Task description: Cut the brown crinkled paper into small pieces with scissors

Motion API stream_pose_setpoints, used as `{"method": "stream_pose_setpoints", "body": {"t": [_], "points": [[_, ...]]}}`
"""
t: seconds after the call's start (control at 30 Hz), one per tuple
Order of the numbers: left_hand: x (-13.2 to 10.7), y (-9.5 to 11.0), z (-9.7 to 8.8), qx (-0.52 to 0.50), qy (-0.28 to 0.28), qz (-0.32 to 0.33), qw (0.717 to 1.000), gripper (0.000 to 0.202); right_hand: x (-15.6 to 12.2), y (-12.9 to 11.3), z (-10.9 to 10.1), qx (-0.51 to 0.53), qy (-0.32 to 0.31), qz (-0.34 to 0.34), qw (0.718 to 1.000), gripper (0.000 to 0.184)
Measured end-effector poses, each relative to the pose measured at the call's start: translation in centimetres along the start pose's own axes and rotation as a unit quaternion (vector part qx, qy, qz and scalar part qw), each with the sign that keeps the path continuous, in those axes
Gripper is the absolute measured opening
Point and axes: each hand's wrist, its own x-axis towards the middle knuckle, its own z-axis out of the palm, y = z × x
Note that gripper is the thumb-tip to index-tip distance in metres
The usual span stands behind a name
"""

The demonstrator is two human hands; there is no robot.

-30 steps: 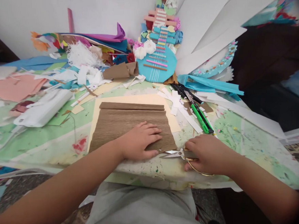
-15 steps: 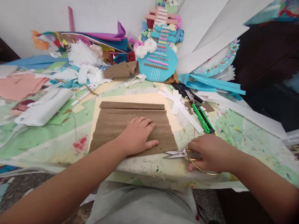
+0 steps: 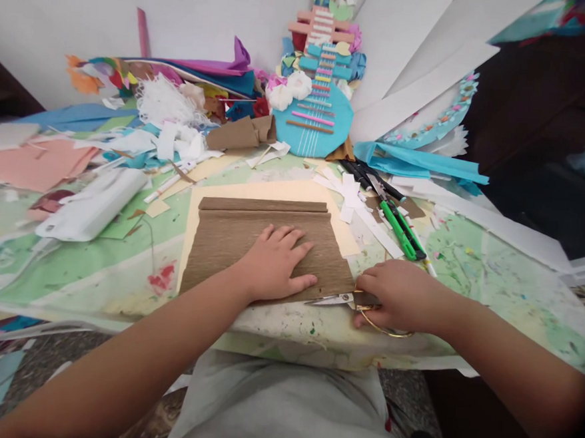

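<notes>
A brown crepe paper sheet [image 3: 231, 238] with a folded top edge lies on a cream card [image 3: 274, 192] near the table's front. My left hand [image 3: 274, 264] lies flat on the brown sheet, fingers stretched out and pressing it down. My right hand [image 3: 400, 294] is closed round the gold handles of small scissors [image 3: 334, 301], whose silver blades point left along the sheet's lower right edge, beside my left thumb.
The paint-stained table [image 3: 469, 271] is littered with paper scraps. A green utility knife [image 3: 396, 229] and black pens lie right of the card. A white roll [image 3: 93, 202] sits at left. A blue paper guitar [image 3: 314, 114] and coloured paper piles stand behind.
My left hand slid slightly back up the brown sheet. My right hand brought the scissors a little left, so the blade tips sit closer to the sheet's lower edge.
</notes>
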Motion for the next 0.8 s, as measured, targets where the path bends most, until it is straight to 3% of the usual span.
{"method": "stream_pose_setpoints", "body": {"t": [0.8], "points": [[0.2,-0.1,0.3,0.005,-0.001,-0.01,1.0,0.06,-0.3,-0.2,1.2,-0.025,-0.008,-0.039,0.999,0.037]]}}
